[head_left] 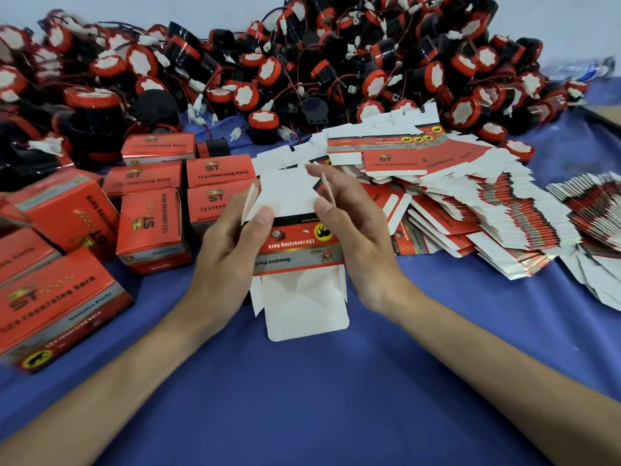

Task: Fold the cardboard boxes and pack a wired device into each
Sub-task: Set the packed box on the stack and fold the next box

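A red and white cardboard box [297, 250], half opened with its white flaps sticking out above and below, hangs over the blue table between my hands. My left hand [232, 243] grips its left side, thumb pressed on the upper white flap. My right hand [349, 230] holds the right side, thumb at the flap edge and fingers stretched behind the far flap. Flat unfolded boxes [453, 210] lie fanned out in a stack to the right. A big heap of red and black wired devices [302, 68] fills the back of the table.
Several folded red boxes [151, 227] stand in rows at the left, the nearest one [57, 307] close to my left forearm. A second stack of flat boxes [591, 210] lies at the far right. Blue cloth [319, 398] covers the table in front.
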